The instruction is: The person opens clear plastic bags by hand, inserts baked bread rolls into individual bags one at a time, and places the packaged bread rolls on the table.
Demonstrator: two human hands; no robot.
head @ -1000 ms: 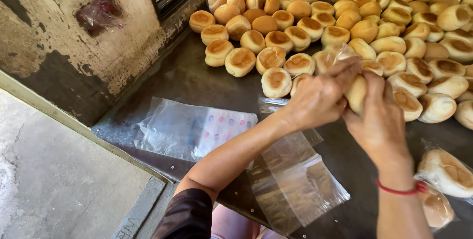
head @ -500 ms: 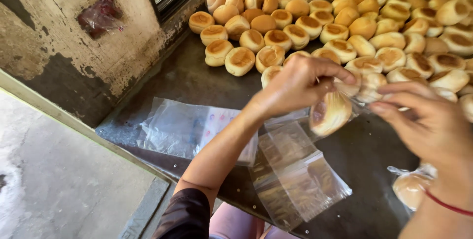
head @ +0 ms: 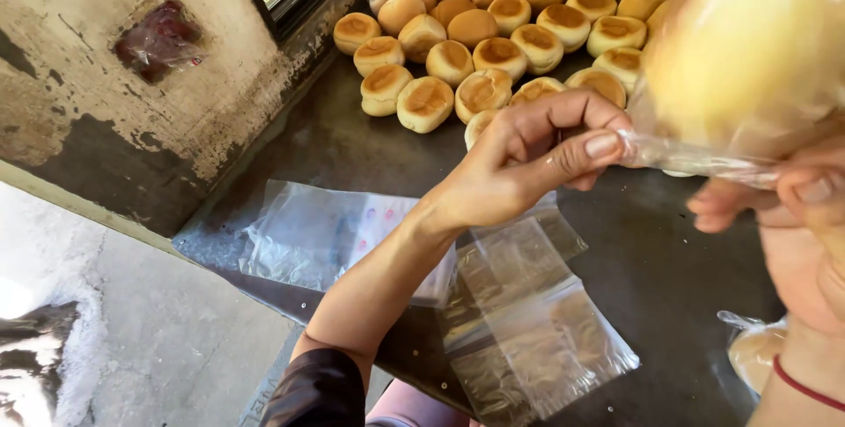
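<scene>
Left grip [head: 528,163]: thumb and curled fingers pinch the twisted neck of a clear plastic bag [head: 695,158]. The pinch point sits at the thumb tip, where the film gathers into a narrow strip.

Right grip [head: 783,207]: close to the camera and blurred. The fingertips press on the same twisted strip, just beside the left thumb; the rest of the hand is cut off by the picture edge. A red band circles the right wrist.

The bag holds pale yellow bread [head: 748,40], raised above both grips and out of focus; the count of pieces cannot be told.

Below the left grip, a stack of empty clear bags [head: 528,330] lies flat on the dark tabletop [head: 343,145]. Just beside the stack, under the left forearm, lies a larger plastic sheet with coloured print [head: 326,233].

Beyond the left grip, well apart from it, rows of round golden buns [head: 466,31] cover the far part of the tabletop. Near the right wrist, another filled bag [head: 748,352] rests at the edge. A worn plaster wall [head: 106,110] borders the tabletop.
</scene>
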